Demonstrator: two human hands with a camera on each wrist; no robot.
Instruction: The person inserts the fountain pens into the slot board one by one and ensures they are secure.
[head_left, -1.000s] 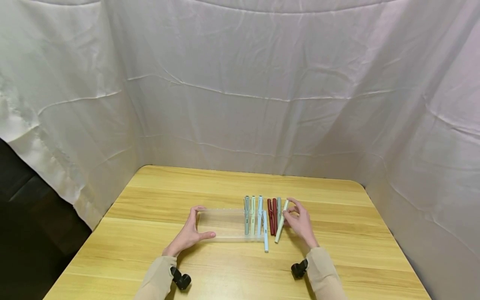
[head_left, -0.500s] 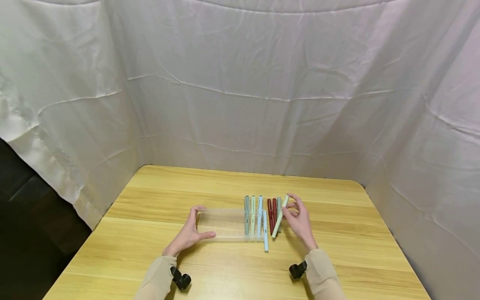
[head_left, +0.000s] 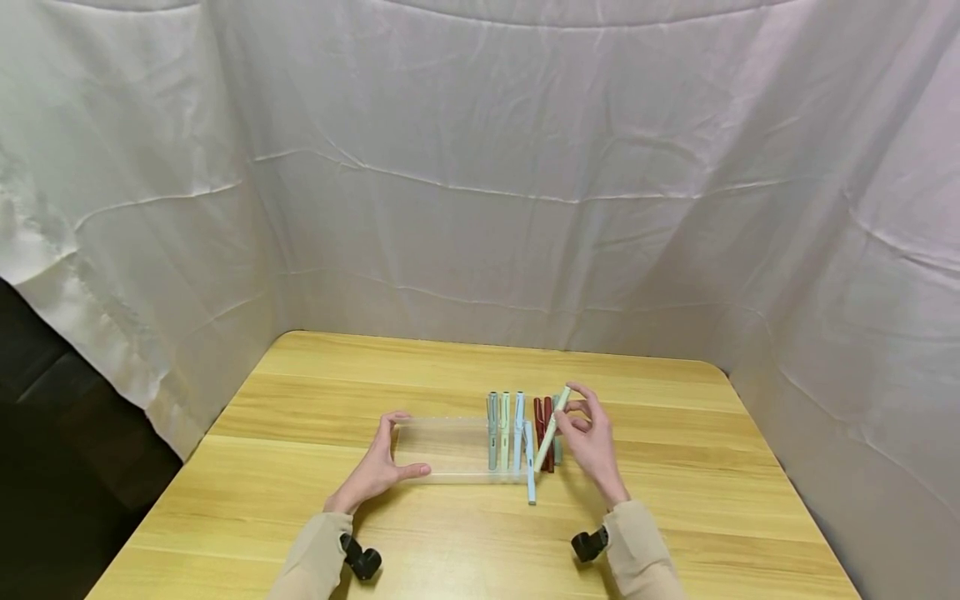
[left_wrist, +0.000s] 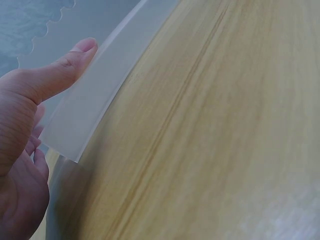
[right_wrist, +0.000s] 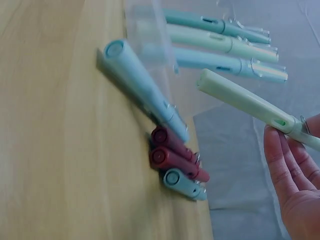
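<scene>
At its left end a clear plastic tray (head_left: 442, 450) is gripped by my left hand (head_left: 375, 468), thumb on the near wall and fingers at the far side. My right hand (head_left: 592, 442) pinches a pale green pen (right_wrist: 245, 100), held tilted above the table. Inside the tray's right part lie a grey-green pen (head_left: 492, 442), another pale green pen (head_left: 506, 442) and a light blue pen (head_left: 518, 425), side by side. A second light blue pen (head_left: 531, 479) lies slanted at the tray's right end. Right of it are two dark red pens (right_wrist: 172, 150) and a second grey-green pen (right_wrist: 185, 185).
The wooden table (head_left: 465, 542) has rounded far corners. Pale grey curtains (head_left: 525, 208) hang behind it and along both sides. A small black camera (head_left: 363, 560) sits on the left wrist, and another black camera (head_left: 588, 544) on the right.
My right hand has moved left and slightly away from me, carrying the pale green pen over the red pens toward the tray. The left hand and tray stay in place.
</scene>
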